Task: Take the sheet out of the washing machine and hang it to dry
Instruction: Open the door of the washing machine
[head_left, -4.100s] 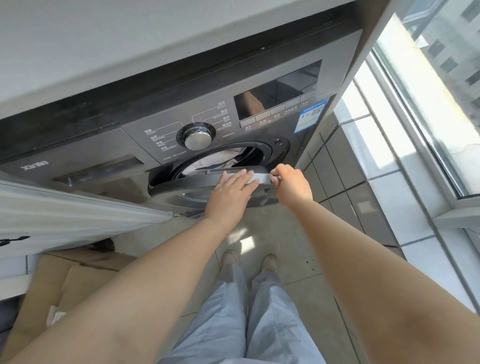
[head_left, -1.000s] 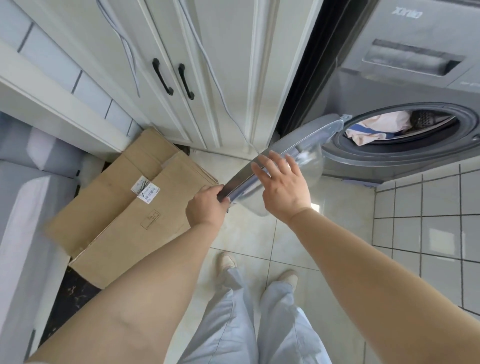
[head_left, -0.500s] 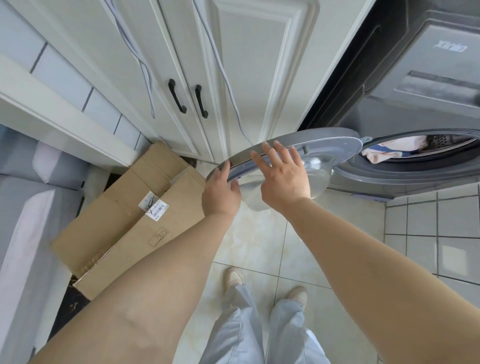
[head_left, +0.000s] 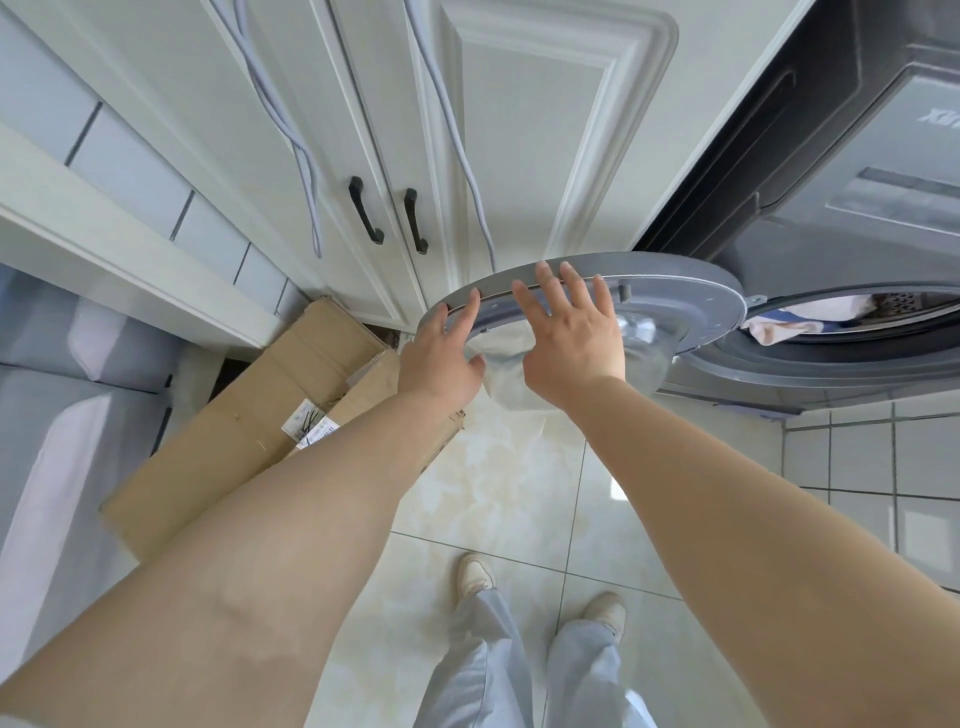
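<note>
The dark grey washing machine (head_left: 852, 171) stands at the right with its round door (head_left: 675, 296) swung wide open toward the white cabinets. Inside the drum, a crumpled pale sheet (head_left: 779, 325) with a blue stripe shows at the opening. My left hand (head_left: 444, 353) rests on the door's left rim with straight fingers. My right hand (head_left: 569, 338) presses flat against the inner face of the door, fingers spread. Neither hand holds anything.
White cabinet doors (head_left: 519, 130) with black handles (head_left: 366, 215) and hanging grey cables stand behind the door. Flattened cardboard boxes (head_left: 244, 431) lie on the floor at the left, beside a grey sofa (head_left: 57, 415). Tiled floor (head_left: 498, 483) lies below, with my feet on it.
The door has swung further open toward the cabinets. My left hand went from gripping its edge to resting on the rim with straight fingers; my right hand stayed flat on it.
</note>
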